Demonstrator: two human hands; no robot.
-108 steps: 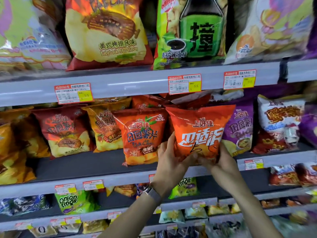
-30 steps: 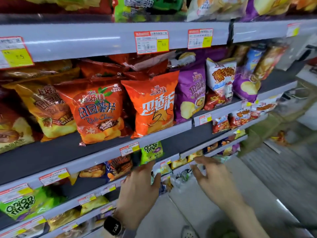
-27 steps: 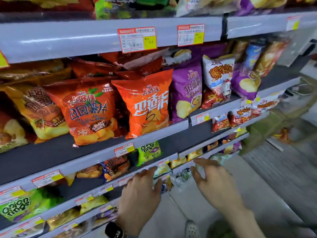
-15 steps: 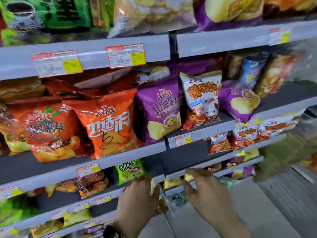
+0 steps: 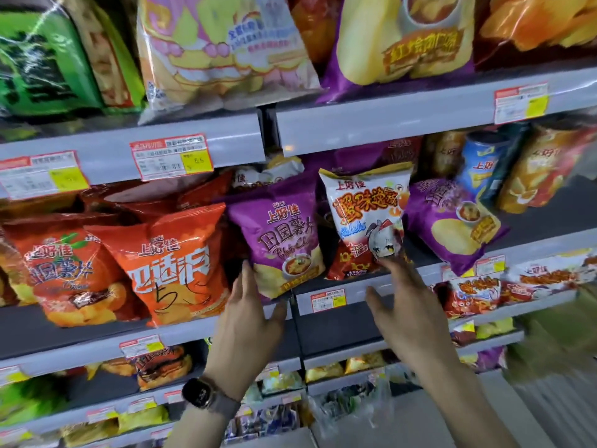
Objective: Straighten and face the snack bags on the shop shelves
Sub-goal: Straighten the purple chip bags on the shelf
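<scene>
Both hands have come up to the purple bag, tilted on its shelf; the left hand, fingers spread, touches its lower corner; the right hand, open too, reaches the white bag just right of it; the orange bag to its left looks faced.

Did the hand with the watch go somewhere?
Yes. The left hand rose from below the grey shelf edge up to the purple bag on it.
</scene>
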